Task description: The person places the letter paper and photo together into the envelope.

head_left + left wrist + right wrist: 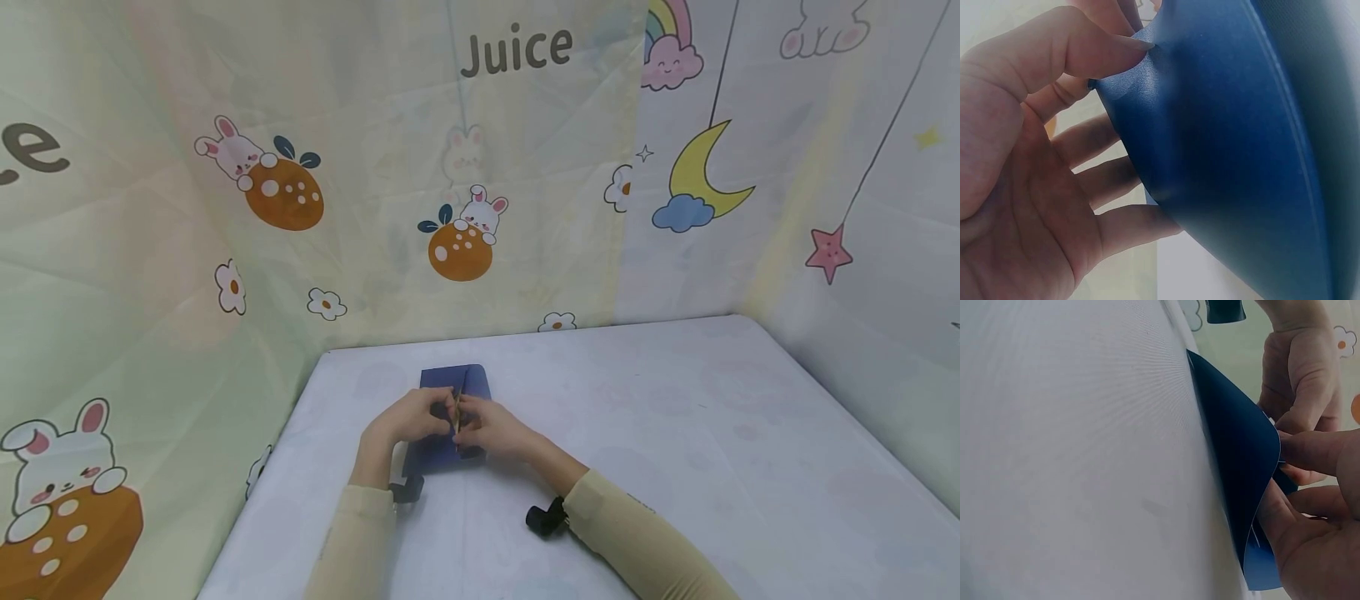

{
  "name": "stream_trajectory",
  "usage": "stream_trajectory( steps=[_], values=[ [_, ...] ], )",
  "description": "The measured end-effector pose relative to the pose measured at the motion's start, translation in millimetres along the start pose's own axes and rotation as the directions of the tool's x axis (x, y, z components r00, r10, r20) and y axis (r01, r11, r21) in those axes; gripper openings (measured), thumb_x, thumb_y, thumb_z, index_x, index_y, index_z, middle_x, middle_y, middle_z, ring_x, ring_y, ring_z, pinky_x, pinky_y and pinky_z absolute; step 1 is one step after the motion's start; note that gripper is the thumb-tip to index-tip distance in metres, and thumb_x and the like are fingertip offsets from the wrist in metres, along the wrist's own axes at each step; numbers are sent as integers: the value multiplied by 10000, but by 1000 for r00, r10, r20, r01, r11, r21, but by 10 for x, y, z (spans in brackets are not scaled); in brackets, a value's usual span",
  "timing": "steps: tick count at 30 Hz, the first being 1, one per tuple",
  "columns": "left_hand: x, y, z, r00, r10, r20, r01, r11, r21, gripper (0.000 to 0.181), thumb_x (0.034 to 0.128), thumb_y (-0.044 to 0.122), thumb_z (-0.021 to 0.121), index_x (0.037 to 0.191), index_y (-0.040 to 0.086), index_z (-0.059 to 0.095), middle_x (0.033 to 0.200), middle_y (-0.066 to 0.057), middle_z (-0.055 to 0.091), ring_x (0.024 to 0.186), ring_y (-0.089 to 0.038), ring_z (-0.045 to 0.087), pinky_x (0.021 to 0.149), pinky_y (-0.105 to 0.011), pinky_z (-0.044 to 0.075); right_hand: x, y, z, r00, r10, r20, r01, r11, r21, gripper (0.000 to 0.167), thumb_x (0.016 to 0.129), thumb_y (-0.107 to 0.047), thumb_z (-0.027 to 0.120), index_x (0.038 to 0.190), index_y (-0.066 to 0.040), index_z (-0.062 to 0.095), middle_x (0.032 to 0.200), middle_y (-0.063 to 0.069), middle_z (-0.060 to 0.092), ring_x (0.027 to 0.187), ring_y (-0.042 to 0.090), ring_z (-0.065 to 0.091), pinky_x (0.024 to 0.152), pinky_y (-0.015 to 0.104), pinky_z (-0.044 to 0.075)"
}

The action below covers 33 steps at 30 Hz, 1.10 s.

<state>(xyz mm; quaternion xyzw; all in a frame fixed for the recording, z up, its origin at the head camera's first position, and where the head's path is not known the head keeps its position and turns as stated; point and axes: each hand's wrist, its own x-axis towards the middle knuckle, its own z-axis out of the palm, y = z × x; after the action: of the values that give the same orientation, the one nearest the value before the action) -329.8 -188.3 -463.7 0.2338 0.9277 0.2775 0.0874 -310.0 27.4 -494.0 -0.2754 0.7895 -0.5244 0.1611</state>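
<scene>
A dark blue, leather-look flat pouch (438, 377) lies on the white table, with a fold line running along it. My left hand (412, 417) pinches its edge between thumb and forefinger. The left wrist view shows that hand (1041, 169) with the other fingers behind the bent blue sheet (1229, 144). Opposite it, my right hand (491, 427) grips the pouch's raised edge. In the right wrist view the right hand's fingers (1310, 453) are at the curved blue flap (1235, 437). A small yellowish piece (457, 414) shows between both hands; its kind is unclear.
The white table (637, 433) stretches widely to the right of the pouch. Printed cloth walls (375, 208) stand behind and at both sides. A black wrist camera (546, 518) sits at my right cuff, and another (407, 489) at the left.
</scene>
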Motion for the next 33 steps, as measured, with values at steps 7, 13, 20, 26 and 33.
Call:
stream_trajectory(
  steps=[7, 13, 20, 26, 33],
  values=[
    [-7, 12, 11, 1000, 8, 4, -8, 1000, -8, 216, 808, 65, 739, 956, 202, 663, 1467, -117, 616, 837, -186, 590, 682, -330, 457, 2, 12, 10, 1000, -3, 15, 3, 1000, -11, 551, 982, -124, 696, 1500, -62, 522, 1701, 109, 317, 1121, 226, 716, 897, 354, 582],
    [-9, 31, 12, 1000, 25, -2, -25, 1000, -2, 214, 804, 59, 736, 954, 190, 659, 1508, -166, 580, 875, -204, 599, 702, -338, 458, 7, 34, 5, 1000, -18, 14, 19, 998, -56, 491, 1001, -153, 669, 1468, -53, 555, 1710, 125, 288, 1140, 211, 689, 931, 351, 550],
    [7, 44, 24, 1000, 29, -3, -29, 999, 19, 224, 809, 77, 751, 966, 202, 650, 1200, -71, 709, 900, -201, 593, 754, -353, 457, 29, 53, -39, 999, -30, 28, 29, 999, 28, 479, 1003, -95, 640, 1469, -35, 544, 1652, 117, 407, 991, 182, 745, 917, 342, 579],
    [28, 56, 85, 1000, 30, -5, -30, 999, 41, 202, 829, 139, 781, 957, 212, 644, 1019, 13, 674, 883, -164, 585, 794, -368, 476, 13, 34, -112, 1000, -19, -7, 20, 999, 44, 501, 984, -67, 641, 1464, 22, 530, 1577, 231, 471, 1033, 231, 756, 1002, 432, 551],
    [58, 195, 177, 999, -44, 11, 42, 990, 136, 149, 862, 275, 802, 877, 256, 655, 1479, -164, 590, 1325, -383, 594, 1084, -530, 471, 4, 46, -201, 997, 18, -71, -17, 1000, 18, 638, 984, -124, 674, 1525, 83, 409, 1487, 280, 549, 1084, 303, 738, 955, 442, 576]
  ],
)
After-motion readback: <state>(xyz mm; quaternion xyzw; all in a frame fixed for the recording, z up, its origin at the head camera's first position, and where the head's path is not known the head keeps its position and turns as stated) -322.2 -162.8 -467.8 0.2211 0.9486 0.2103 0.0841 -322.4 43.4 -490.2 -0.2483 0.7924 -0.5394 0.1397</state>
